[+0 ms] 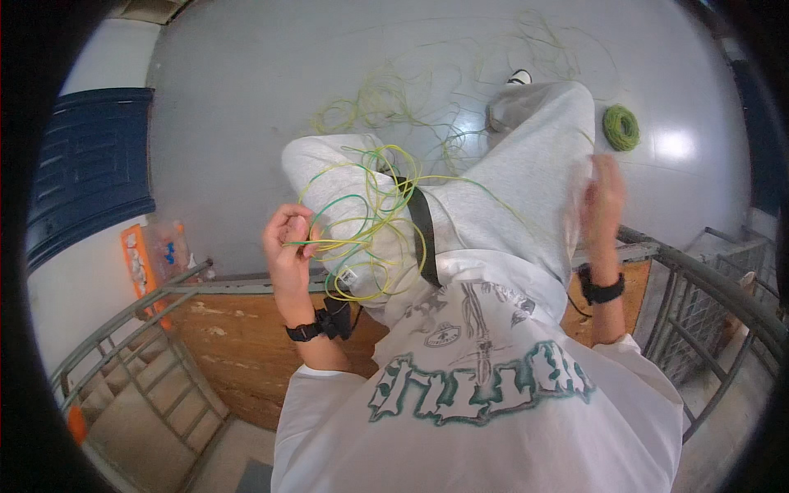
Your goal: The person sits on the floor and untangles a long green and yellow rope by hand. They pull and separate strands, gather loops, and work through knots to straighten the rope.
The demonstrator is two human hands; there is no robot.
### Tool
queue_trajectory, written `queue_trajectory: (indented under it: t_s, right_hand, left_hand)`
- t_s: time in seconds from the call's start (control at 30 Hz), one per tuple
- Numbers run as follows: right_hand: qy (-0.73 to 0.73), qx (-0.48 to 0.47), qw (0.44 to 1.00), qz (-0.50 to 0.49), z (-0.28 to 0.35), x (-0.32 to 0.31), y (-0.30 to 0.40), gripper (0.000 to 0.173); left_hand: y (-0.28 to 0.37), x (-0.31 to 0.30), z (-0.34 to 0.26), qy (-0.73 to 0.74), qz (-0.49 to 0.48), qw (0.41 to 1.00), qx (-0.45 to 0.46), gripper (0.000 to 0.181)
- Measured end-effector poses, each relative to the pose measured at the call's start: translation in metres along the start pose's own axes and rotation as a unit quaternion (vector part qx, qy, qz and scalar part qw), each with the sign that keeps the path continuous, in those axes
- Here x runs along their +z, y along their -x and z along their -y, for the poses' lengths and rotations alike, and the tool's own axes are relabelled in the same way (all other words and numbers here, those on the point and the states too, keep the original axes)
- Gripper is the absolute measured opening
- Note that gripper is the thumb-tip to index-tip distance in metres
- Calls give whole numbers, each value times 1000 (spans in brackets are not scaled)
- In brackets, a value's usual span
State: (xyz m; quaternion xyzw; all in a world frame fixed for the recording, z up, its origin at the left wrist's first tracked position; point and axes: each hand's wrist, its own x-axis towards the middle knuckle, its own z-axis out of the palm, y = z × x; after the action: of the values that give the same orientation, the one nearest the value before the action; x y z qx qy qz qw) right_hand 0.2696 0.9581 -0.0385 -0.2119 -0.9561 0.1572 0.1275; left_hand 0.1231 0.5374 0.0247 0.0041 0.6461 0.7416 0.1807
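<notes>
My left hand (pixel 291 237), palm turned up, grips several loops of thin green-and-yellow electrical wire (pixel 363 234). The loose loops spread over my left thigh, in light grey trousers (pixel 314 157). A single strand of this wire runs from them across my lap towards the right. My right hand (pixel 603 203) is above the outer side of my right thigh, blurred by motion. A short bit of wire shows just beyond it, but whether its fingers hold any is unclear.
Long tangles of the same wire (pixel 382 101) lie on the grey floor (pixel 246 92) beyond my knees. A neat wire coil (pixel 621 127) rests on the floor at the right. I sit on a wooden board (pixel 246 357) between metal railings (pixel 709 283). Stairs (pixel 148 394) descend behind at the left.
</notes>
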Motion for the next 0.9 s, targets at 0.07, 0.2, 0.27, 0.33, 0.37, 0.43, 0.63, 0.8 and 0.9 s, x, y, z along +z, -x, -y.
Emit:
queue_trajectory:
  t_s: [0.07, 0.2, 0.27, 0.33, 0.37, 0.43, 0.63, 0.8, 0.9]
  right_hand:
    - [-104, -134, 986, 3, 64, 20, -1, 54]
    - [-283, -253, 918, 112, 142, 75, -18, 57]
    - [-249, -261, 907, 220, 157, 98, -20, 56]
    - [-331, -183, 887, 265, 161, 110, -17, 45]
    - [-341, -112, 875, 325, 160, 113, -17, 40]
    - [-320, -122, 900, 271, 158, 112, -15, 29]
    - [-311, -94, 908, 266, 151, 74, -30, 14]
    - [-350, -45, 913, 205, 109, 22, -47, 16]
    - [-337, 10, 941, 31, 64, -7, -64, 14]
  left_hand:
    - [1, 3, -3, -23, 14, 1000, -2, 15]
    - [2, 4, -5, -29, 8, 999, -20, 14]
    - [4, 1, -4, -41, 0, 999, -29, 14]
    - [6, -3, -3, -38, -8, 999, -37, 12]
    - [7, -5, -1, -27, -13, 999, -38, 11]
    - [8, -8, 2, -11, -38, 999, -29, 11]
    - [8, -9, 6, -27, -113, 993, 18, 11]
    - [4, -19, 7, -41, -232, 969, 69, 12]
    - [1, -40, 7, 0, -314, 941, 123, 13]
